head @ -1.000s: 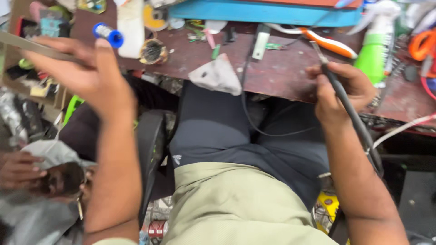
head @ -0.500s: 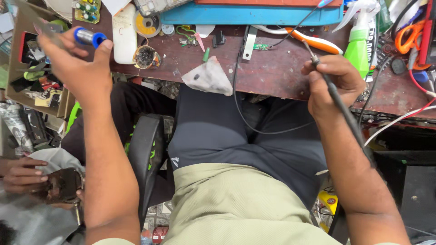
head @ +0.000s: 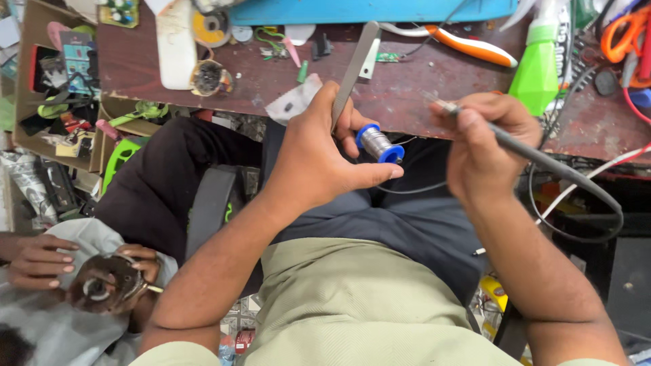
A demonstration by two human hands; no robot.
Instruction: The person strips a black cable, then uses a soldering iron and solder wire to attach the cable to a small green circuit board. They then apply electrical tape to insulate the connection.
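Note:
My left hand (head: pixel 319 152) hovers above my lap at the front edge of the brown workbench (head: pixel 420 95). It holds a small blue spool of solder wire (head: pixel 378 143) and a flat grey metal tool (head: pixel 354 71) that sticks up over the bench. My right hand (head: pixel 491 142) is beside it, closed around a grey soldering iron (head: pixel 542 163). The iron's tip points left toward the spool, and its cable loops off to the right.
On the bench lie orange-handled pliers (head: pixel 471 46), a green spray bottle (head: pixel 539 64), a white bottle (head: pixel 176 44), a solder reel (head: pixel 209 27) and a blue mat (head: pixel 373 9). A cardboard box of parts (head: pixel 64 81) stands left. Another person's hands (head: pixel 41 257) hold a round metal part at lower left.
My left hand has come from the far left to the middle with the spool, meeting my right hand. The right hand has shifted slightly left with the iron.

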